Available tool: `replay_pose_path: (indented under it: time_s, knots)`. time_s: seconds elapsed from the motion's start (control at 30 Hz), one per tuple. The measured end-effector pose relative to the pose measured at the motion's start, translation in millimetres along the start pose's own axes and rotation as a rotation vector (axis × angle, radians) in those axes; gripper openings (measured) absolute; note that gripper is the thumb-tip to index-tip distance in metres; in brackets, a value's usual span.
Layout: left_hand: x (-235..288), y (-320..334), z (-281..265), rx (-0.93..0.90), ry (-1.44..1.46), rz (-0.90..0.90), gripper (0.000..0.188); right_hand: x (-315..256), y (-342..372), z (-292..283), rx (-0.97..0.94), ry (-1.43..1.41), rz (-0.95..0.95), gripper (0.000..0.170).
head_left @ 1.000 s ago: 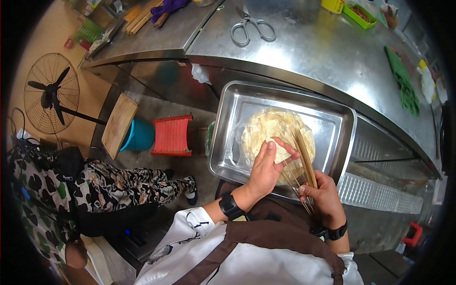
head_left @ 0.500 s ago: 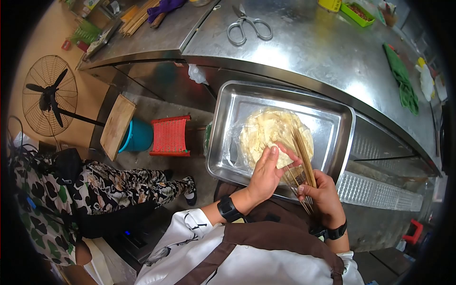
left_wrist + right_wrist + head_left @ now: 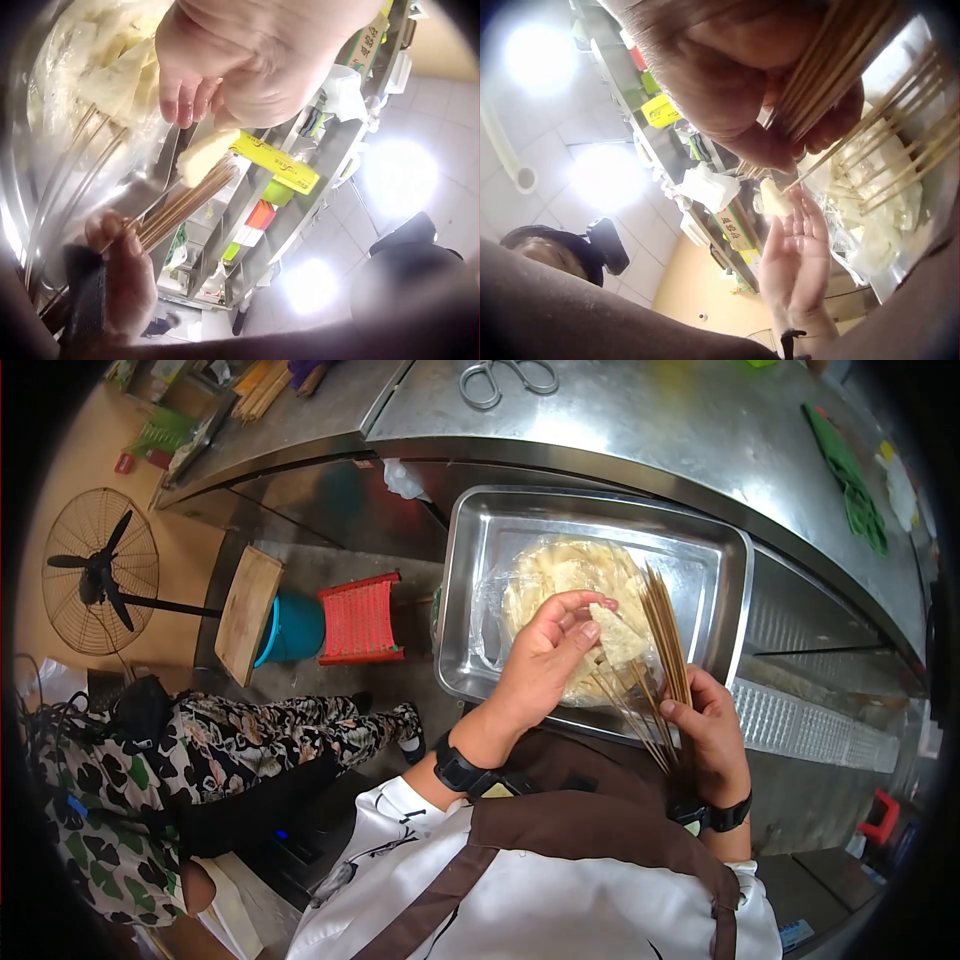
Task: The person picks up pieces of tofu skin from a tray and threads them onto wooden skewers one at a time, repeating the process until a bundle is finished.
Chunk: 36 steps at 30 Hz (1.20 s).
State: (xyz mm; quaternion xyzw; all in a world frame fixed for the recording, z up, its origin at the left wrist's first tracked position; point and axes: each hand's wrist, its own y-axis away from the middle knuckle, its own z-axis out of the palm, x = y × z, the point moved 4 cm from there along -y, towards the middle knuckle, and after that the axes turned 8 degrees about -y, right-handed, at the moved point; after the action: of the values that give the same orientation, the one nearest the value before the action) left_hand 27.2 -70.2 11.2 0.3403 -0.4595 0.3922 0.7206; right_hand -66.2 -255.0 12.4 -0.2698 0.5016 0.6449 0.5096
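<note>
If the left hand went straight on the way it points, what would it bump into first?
Probably the bundle of thin sticks in the right hand, though depth is hard to judge.

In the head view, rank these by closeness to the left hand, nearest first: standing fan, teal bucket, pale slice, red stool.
Nearest to the left hand first:
1. Pale slice: pinched at its fingertips, over the tray.
2. Red stool: on the floor, left.
3. Teal bucket: just past the stool, farther left.
4. Standing fan: farthest left.
</note>
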Motion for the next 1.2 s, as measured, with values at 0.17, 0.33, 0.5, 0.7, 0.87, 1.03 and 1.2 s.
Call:
replay_pose_path:
  time_s: [0.17,0.33,0.5,0.7,0.87,1.03,1.2]
  knots:
    - [12.3,4.9,-22.7,0.174,-0.214,0.06,0.027,-1.4,5.8,-6.0,-0.067,-0.112,0.2,0.015]
    - [1.5,19.7,-53.3,0.208,-0.387,0.01,0.012,-3.6,0.1,-8.8,-0.108,-0.16,0.209,0.018]
    - [-1.0,37.7,-25.2,-0.328,-0.787,-0.446,0.02,0.2,-4.3,-17.6,-0.053,-0.136,0.163,0.016]
    - [-46.7,27.0,6.7,-0.475,-0.54,-0.623,0.034,10.5,-7.0,-26.2,0.069,0.115,-0.008,0.013]
    - [-64.8,31.5,7.4,-0.453,-0.334,-0.608,0.034,9.8,0.9,-17.8,0.061,0.374,-0.042,0.014]
    - [-38.8,37.0,24.0,-0.634,-0.111,-0.421,0.034,11.1,13.2,-7.0,-0.046,0.321,0.163,0.012]
    - [5.2,38.7,40.7,-0.776,-0.241,-0.272,0.039,-2.7,30.0,-5.9,-0.125,0.029,0.121,0.01]
